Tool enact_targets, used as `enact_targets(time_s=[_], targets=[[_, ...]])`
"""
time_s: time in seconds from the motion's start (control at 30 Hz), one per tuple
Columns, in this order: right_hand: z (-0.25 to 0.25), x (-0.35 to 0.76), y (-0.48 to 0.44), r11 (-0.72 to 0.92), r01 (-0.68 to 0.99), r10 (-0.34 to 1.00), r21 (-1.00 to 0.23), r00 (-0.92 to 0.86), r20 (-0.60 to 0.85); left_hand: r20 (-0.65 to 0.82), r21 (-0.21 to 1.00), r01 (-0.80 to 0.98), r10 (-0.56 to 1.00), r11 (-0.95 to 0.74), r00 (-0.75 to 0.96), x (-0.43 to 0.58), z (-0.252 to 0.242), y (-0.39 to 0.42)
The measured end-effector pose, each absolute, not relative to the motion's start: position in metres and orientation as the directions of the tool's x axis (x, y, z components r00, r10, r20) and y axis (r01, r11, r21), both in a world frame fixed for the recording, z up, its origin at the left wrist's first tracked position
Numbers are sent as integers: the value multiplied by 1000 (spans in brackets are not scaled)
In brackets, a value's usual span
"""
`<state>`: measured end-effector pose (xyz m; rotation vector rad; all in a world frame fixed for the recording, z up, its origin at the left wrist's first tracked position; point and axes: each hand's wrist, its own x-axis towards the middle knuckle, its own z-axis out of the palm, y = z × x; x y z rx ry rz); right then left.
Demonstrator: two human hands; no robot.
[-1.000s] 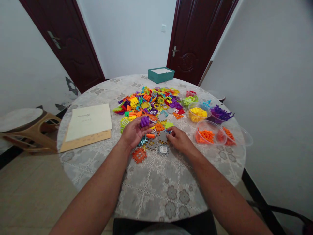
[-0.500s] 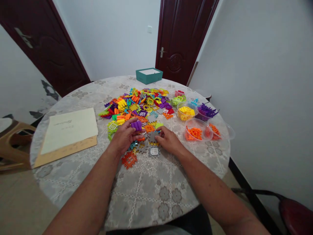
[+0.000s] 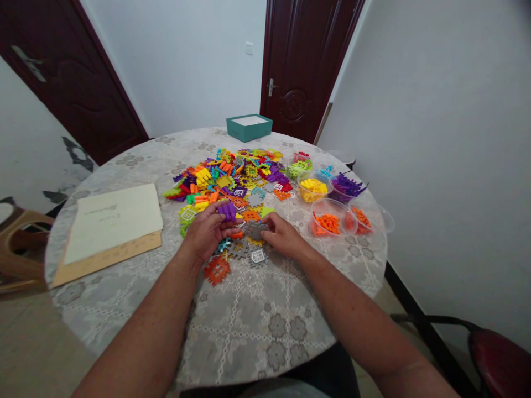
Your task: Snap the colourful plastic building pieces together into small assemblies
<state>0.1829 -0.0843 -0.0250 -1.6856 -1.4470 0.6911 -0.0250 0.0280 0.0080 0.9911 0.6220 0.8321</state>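
A heap of colourful plastic building pieces (image 3: 238, 177) lies on the round table (image 3: 257, 320). My left hand (image 3: 205, 232) is curled round a purple block (image 3: 228, 210) at the near edge of the heap. My right hand (image 3: 282, 235) rests beside it, fingers pinched on a grey gear-like piece (image 3: 254, 229). More grey pieces (image 3: 258, 256) and an orange lattice piece (image 3: 217, 269) lie just in front of my hands.
Clear bowls hold sorted pieces: orange (image 3: 329, 221), yellow (image 3: 313, 187), purple (image 3: 346, 187), green (image 3: 299, 166). A teal box (image 3: 249, 127) stands at the far edge. Papers on a brown board (image 3: 110, 224) lie left. A wooden stool (image 3: 19, 249) and dark doors stand beyond.
The view has swung to the right, so the table sits further left in the picture. My hands have drawn slightly closer together over the grey pieces; the purple block stays in my left hand.
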Motion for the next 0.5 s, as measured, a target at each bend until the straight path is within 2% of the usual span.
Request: enact_targets(time_s=[0.37, 0.5], targets=[[-31, 183, -76, -126, 521, 924, -844, 372, 92, -80, 917, -280, 818, 284, 570, -25, 12, 26], [-19, 180, -80, -71, 622, 869, -780, 423, 258, -90, 937, -231, 818, 264, 568, -24, 15, 23]])
